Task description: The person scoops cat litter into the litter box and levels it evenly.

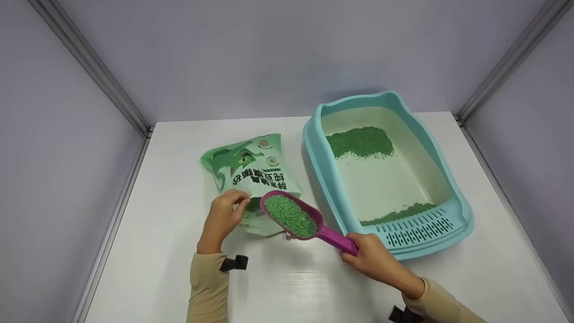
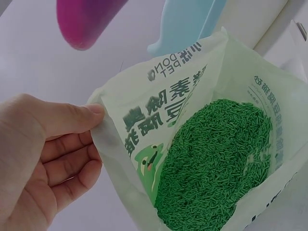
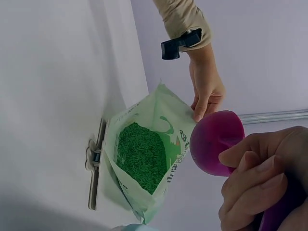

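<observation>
My left hand (image 1: pixel 226 215) pinches the rim of a green and white cat litter bag (image 1: pixel 251 168) between thumb and fingers. The left wrist view looks into the open mouth of the bag, where green litter pellets (image 2: pixel 216 163) lie. In my right hand (image 1: pixel 374 258) is the handle of a magenta litter scoop (image 1: pixel 334 239). A heap of pellets (image 1: pixel 289 215) fills the scoop, which hovers just right of the bag's mouth. From the right wrist view only the underside of the scoop (image 3: pixel 214 144) shows, not its load.
At the right stands a light blue litter box (image 1: pixel 329 179) with a slotted front step (image 1: pixel 419 229). Green pellets (image 1: pixel 363 141) lie at its back, and a thinner strip (image 1: pixel 403 213) at its front. The white table (image 1: pixel 166 193) is bounded by pale walls (image 1: pixel 251 58).
</observation>
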Motion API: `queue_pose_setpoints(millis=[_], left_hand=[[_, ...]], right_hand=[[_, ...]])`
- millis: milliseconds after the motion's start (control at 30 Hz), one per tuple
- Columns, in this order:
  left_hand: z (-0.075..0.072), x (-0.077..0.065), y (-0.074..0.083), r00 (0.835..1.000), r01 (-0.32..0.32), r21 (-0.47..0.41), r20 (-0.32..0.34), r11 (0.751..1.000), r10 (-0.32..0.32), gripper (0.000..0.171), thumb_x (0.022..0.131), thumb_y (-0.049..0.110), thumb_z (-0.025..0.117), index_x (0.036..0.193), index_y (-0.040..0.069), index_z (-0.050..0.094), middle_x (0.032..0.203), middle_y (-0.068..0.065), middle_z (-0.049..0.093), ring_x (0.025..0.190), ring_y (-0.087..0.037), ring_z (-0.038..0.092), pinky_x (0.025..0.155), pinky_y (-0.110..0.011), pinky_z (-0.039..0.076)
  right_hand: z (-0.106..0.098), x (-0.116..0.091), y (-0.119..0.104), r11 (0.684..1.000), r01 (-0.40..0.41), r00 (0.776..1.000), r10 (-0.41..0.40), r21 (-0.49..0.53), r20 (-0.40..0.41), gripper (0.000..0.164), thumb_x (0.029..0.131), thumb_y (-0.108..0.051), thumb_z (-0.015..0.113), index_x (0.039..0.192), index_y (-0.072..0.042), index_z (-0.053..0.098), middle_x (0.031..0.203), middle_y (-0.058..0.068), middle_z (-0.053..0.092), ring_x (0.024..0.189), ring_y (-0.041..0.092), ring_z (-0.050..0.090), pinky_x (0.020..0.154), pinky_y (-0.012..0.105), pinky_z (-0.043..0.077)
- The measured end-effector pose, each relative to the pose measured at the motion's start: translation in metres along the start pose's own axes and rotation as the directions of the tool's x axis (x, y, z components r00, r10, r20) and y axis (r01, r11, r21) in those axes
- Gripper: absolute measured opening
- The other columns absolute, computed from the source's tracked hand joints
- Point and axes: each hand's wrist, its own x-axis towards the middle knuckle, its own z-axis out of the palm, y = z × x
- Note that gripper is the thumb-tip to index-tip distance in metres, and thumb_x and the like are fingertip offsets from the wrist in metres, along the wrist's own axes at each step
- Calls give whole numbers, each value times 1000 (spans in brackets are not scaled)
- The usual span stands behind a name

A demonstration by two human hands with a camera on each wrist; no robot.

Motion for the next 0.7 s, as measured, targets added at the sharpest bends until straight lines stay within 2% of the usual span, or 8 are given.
queue_pose_setpoints(millis=[267, 467, 700], left_hand=[[-1, 1, 2, 1000, -2, 7, 1, 1000, 2, 5, 89, 6, 67, 88, 3, 70, 85, -8, 70, 78, -18, 65, 71, -32, 55], [0, 1, 1, 1000, -5, 13, -3, 1000, 5, 5, 89, 6, 67, 88, 3, 70, 85, -7, 70, 77, -18, 65, 71, -32, 55], [1, 0, -1, 1000, -23, 7, -10, 1000, 23, 5, 89, 6, 66, 88, 3, 70, 85, -7, 69, 77, -19, 65, 71, -32, 55]], right_hand=[[-15, 0, 2, 1000, -27, 1000, 27, 3, -9, 7, 76, -2, 67, 78, -2, 60, 58, -4, 43, 51, 1, 36, 45, 14, 28], [-29, 1, 7, 999, -44, 998, 44, 5, -35, 9, 77, -3, 67, 75, -3, 58, 58, -4, 43, 49, 0, 36, 44, 13, 28], [-45, 0, 9, 993, -114, 992, 115, 23, -48, 9, 78, -3, 66, 75, -2, 58, 57, -2, 42, 48, 3, 36, 44, 13, 28]])
